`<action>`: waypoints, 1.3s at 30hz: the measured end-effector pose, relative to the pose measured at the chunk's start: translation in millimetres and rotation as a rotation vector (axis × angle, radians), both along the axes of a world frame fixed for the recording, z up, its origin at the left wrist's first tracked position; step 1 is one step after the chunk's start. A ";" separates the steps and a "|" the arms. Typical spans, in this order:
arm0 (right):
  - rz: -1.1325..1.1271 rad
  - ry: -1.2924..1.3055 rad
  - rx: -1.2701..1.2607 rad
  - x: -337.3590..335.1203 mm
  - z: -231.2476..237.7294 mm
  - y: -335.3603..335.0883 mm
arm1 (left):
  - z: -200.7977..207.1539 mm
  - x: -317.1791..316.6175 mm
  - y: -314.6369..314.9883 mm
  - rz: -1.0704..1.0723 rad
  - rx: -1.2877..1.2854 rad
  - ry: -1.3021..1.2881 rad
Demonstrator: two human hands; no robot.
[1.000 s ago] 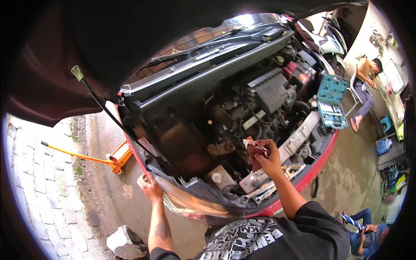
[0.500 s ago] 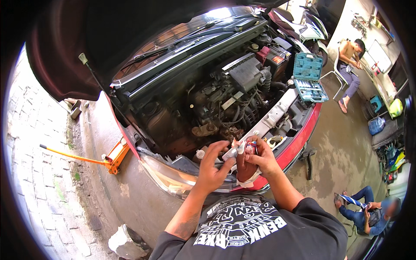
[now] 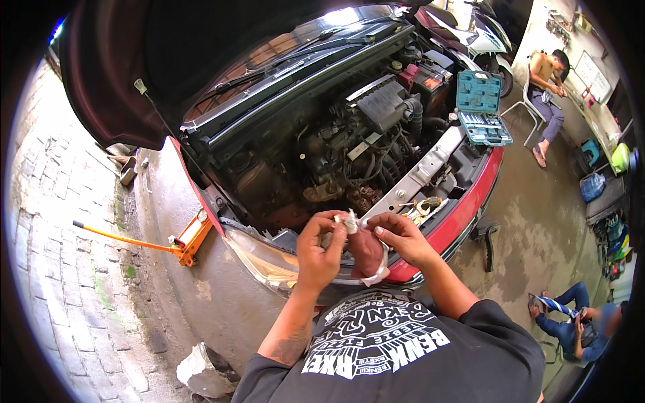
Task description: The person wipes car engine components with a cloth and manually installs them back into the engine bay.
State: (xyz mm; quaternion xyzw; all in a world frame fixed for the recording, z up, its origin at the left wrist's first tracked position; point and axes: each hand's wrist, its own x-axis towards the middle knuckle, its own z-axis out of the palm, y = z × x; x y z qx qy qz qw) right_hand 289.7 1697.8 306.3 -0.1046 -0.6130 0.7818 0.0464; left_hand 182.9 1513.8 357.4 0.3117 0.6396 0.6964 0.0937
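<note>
Both my hands are raised over the car's front edge, around a soft reddish-brown, bag-like thing (image 3: 367,254) with crumpled whitish ends. My left hand (image 3: 320,250) is closed, its thumb and fingertips pinching the whitish upper end. On the other side, my right hand (image 3: 404,242) pinches the thing's upper edge between thumb and forefinger. Its exact kind and contents cannot be made out. Just beyond my hands lies the open engine bay (image 3: 269,181), with the black engine cover (image 3: 383,107) farther back.
A blue tool case (image 3: 480,111) stands open on the car's front right. An orange floor jack (image 3: 191,242) is on the left, a white chunk (image 3: 205,369) at lower left. One person (image 3: 547,101) sits at upper right, another (image 3: 571,329) at lower right. The raised hood (image 3: 101,87) hangs overhead.
My left hand has shifted slightly up and left, and its fingers have closed on the whitish end. The small red-and-blue bit near my right fingers no longer shows.
</note>
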 end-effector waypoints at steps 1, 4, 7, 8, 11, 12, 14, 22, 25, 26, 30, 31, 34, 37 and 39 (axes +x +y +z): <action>0.054 -0.003 -0.058 3.1 2.9 -0.8 | 2.4 -1.2 -3.1 0.022 0.021 -0.072; 0.265 0.000 -0.139 11.2 0.1 0.7 | -3.5 -6.7 -13.5 0.128 -0.010 -0.039; 0.341 0.029 -0.006 15.4 -6.0 -11.4 | -15.2 -6.2 -11.7 0.248 -0.051 0.004; 0.308 0.018 -0.070 18.1 12.4 -21.4 | -22.7 -6.5 -16.8 0.283 -0.082 0.012; 0.168 0.020 0.144 13.5 -6.5 -29.1 | -43.3 -9.8 -33.1 0.348 -0.187 0.040; 0.116 -0.017 0.260 16.2 0.0 -27.0 | -47.7 -11.9 -41.5 0.349 -0.237 0.021; -0.034 0.185 0.090 13.0 -29.7 -30.5 | -54.6 -11.2 -50.1 0.335 -0.354 -0.042; -0.146 0.208 -0.163 9.1 -35.8 -20.3 | -51.8 24.9 -32.5 0.081 -0.506 0.254; -0.155 0.250 -0.092 5.7 -36.8 -20.5 | -37.3 41.7 -10.9 -0.091 -0.491 0.459; -0.166 0.260 -0.093 6.9 -33.8 -19.3 | -35.6 46.9 -1.7 -0.083 -0.493 0.474; -0.088 0.223 -0.096 17.1 -18.2 -3.0 | -31.0 48.2 12.4 -0.049 -0.533 0.532; -0.059 0.218 -0.085 17.6 -18.3 0.3 | -29.2 48.5 14.5 -0.039 -0.549 0.570; 0.022 0.274 -0.063 13.1 -22.0 5.4 | -27.1 49.1 18.0 -0.061 -0.587 0.539; 0.015 0.366 0.015 19.4 -14.6 12.2 | -32.2 45.8 16.1 -0.038 -0.629 0.449; -0.020 0.350 0.129 21.5 -15.6 11.7 | -38.5 47.3 17.0 0.029 -0.559 0.329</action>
